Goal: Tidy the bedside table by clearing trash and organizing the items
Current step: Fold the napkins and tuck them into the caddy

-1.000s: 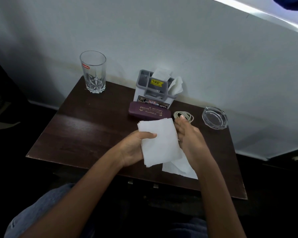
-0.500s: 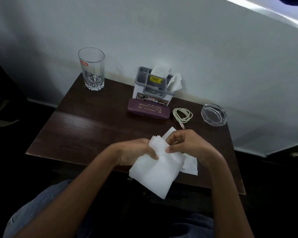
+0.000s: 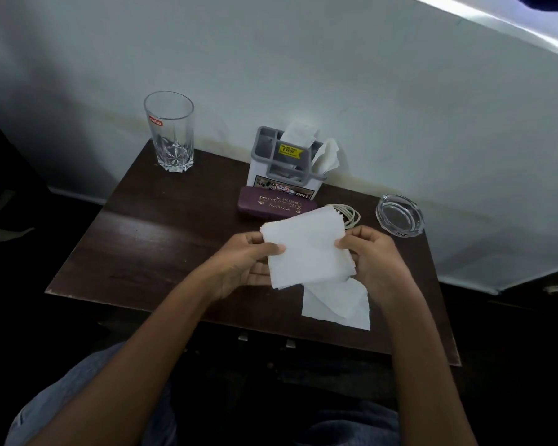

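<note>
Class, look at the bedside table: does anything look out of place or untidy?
One loose white paper tissue lies askew at the dark wooden table's front edge, and another tissue pokes crookedly out of the grey-rimmed white organiser's right side.
</note>
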